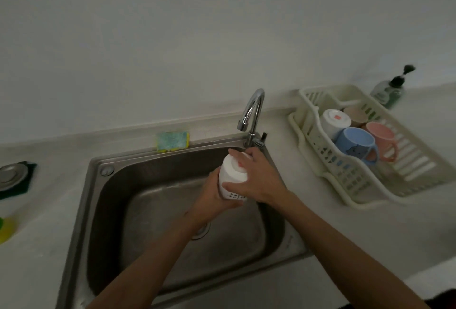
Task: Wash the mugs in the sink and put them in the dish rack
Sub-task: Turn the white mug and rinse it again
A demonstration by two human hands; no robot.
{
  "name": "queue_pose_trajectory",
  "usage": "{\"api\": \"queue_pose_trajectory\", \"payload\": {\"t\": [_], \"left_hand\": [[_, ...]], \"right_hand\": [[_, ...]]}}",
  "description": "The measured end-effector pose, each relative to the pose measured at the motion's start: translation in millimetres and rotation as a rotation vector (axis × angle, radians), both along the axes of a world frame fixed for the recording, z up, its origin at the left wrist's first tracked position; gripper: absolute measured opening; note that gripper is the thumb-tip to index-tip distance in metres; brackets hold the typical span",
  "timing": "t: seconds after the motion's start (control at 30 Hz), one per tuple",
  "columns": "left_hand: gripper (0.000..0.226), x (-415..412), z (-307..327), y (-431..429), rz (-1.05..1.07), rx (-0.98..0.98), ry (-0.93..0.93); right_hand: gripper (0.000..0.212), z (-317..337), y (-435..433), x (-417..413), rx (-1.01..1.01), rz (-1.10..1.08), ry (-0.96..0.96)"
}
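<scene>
A white mug point(230, 173) is held bottom-up over the steel sink point(103, 200), just below the tap point(251, 113). My left hand point(209, 200) grips it from the left and underneath. My right hand point(256, 175) wraps round its right side, fingers over its base. The cream dish rack point(320, 173) stands on the counter to the right. It holds a white mug point(334, 121), a beige mug point(356, 115), a blue mug point(355, 144) and a pink mug point(383, 141), all lying tilted.
A blue-and-yellow sponge point(172, 141) leans at the sink's back edge. A pump soap bottle point(391, 90) stands behind the rack. A round metal lid point(11, 176) on a dark mat and a yellow object point(6, 229) lie on the counter at far left.
</scene>
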State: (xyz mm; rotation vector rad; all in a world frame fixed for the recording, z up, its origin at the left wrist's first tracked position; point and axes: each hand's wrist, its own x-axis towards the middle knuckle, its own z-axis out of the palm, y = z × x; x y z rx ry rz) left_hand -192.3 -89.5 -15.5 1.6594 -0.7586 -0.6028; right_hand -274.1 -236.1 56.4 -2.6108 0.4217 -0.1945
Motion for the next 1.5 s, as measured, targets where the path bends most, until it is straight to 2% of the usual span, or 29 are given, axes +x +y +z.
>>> {"api": "queue_pose_trajectory", "payload": {"t": [0.17, 0.37, 0.47, 0.57, 0.67, 0.8, 0.9, 1.07, 1.27, 1.4, 1.5], "left_hand": [[0.091, -15, 15, -31, 0.003, -0.006, -0.064], [0.095, -55, 46, -100, -0.017, -0.037, -0.086], [0.093, -75, 77, -150, -0.067, -0.027, -0.153], [0.092, -96, 108, -208, -0.111, -0.024, -0.250], [0.095, -117, 128, -257, -0.228, 0.004, -0.309], [0.084, -129, 130, -302, -0.422, 0.059, -0.374], [0.080, -129, 120, -324, -0.535, 0.121, -0.511], [0.083, -132, 109, -347, -0.537, 0.301, -0.747], [0.082, -134, 101, -361, -0.617, 0.451, -0.780], [0.072, -140, 100, -364, -0.559, 0.440, -0.845], [0.079, -145, 96, -367, -0.567, 0.446, -0.816]], "right_hand": [[0.093, 13, -23, -31, 0.143, -0.140, -0.086], [0.082, 38, -90, -95, 0.374, -0.190, -0.294], [0.095, 64, -131, -122, 0.321, -0.246, -0.305], [0.097, 96, -181, -152, 0.193, -0.335, -0.311], [0.094, 115, -226, -184, 0.026, -0.383, -0.261], [0.096, 113, -266, -221, -0.036, -0.364, -0.152], [0.097, 101, -284, -238, -0.052, -0.332, -0.072], [0.104, 78, -304, -243, -0.063, -0.294, 0.024], [0.105, 59, -316, -236, -0.107, -0.230, 0.111], [0.102, 52, -323, -233, -0.078, -0.237, 0.137], [0.102, 48, -326, -231, -0.054, -0.227, 0.166]]}}
